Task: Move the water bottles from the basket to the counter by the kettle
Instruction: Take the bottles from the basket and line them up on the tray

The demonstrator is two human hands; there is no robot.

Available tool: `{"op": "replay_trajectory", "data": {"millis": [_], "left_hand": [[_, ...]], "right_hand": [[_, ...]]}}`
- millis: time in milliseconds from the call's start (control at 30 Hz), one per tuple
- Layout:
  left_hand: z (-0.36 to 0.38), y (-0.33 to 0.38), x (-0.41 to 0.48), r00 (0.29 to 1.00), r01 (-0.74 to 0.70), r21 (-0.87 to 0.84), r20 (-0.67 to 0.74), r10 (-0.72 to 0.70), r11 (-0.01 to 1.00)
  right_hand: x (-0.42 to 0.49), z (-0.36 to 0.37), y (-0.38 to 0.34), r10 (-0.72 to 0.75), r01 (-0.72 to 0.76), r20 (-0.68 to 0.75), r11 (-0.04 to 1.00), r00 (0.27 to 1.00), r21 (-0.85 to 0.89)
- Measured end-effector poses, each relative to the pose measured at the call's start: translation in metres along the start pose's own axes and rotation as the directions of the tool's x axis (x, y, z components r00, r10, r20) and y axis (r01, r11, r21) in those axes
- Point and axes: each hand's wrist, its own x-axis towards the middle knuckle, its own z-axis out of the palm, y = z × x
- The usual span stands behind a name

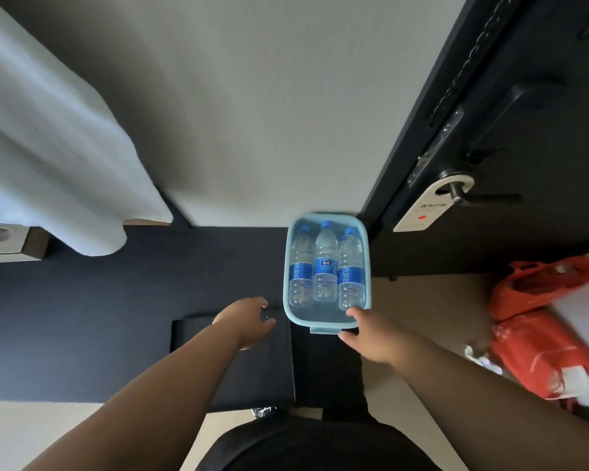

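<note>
Three water bottles (325, 265) in basket (288, 266), right grip (368, 334) grasping its rim, left grip (249, 321) released beside

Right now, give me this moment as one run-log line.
basket: three water bottles lying inside | right hand: on the near rim, no bottle held | left hand: open, beside it | moved: none shown

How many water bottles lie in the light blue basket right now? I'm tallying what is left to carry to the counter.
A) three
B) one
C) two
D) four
A: three blue-capped bottles lie side by side in the basket, caps pointing away from the person. The right hand is at its near rim, and the left hand is beside it, empty.
</note>
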Motion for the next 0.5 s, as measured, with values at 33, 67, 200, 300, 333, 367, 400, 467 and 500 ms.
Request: {"op": "replay_trajectory", "data": {"millis": [33, 67, 200, 300, 333, 367, 400, 467, 500], "left_hand": [[-0.002, 0.007, 0.003, 1.0, 0.011, -0.023, -0.01, -0.011, 1.0], [-0.004, 0.014, 0.007, 1.0, 0.022, -0.046, -0.018, -0.023, 0.999], [-0.015, 0.041, 0.026, 0.997, 0.067, -0.152, -0.024, -0.071, 0.986], [-0.025, 0.058, 0.044, 0.991, 0.111, -0.232, -0.044, -0.125, 0.966], [-0.028, 0.063, 0.05, 0.989, 0.121, -0.255, -0.049, -0.137, 0.959], [-0.03, 0.068, 0.056, 0.988, 0.128, -0.282, -0.05, -0.147, 0.951], [-0.033, 0.073, 0.062, 0.987, 0.13, -0.306, -0.052, -0.153, 0.943], [-0.037, 0.082, 0.074, 0.986, 0.127, -0.335, -0.061, -0.156, 0.934], [-0.038, 0.086, 0.079, 0.986, 0.128, -0.341, -0.062, -0.158, 0.931]], "right_hand": [[0.006, -0.007, 0.002, -0.009, 0.009, -0.002, 1.0, 1.0, 0.018], [0.013, -0.013, 0.005, -0.017, 0.017, -0.003, 0.999, 1.0, 0.034], [0.042, -0.037, 0.01, -0.032, 0.032, 0.013, 0.998, 0.999, 0.049], [0.063, -0.053, 0.01, -0.064, 0.064, -0.013, 0.998, 0.998, 0.007], [0.07, -0.058, 0.01, -0.066, 0.066, -0.028, 0.998, 0.997, -0.007], [0.076, -0.063, 0.008, -0.066, 0.066, -0.041, 0.998, 0.997, -0.009], [0.082, -0.067, 0.007, -0.065, 0.065, -0.052, 0.998, 0.997, -0.005], [0.093, -0.075, 0.003, -0.063, 0.063, -0.077, 0.998, 0.995, -0.002], [0.098, -0.078, 0.001, -0.055, 0.056, -0.086, 0.998, 0.995, 0.002]]}}
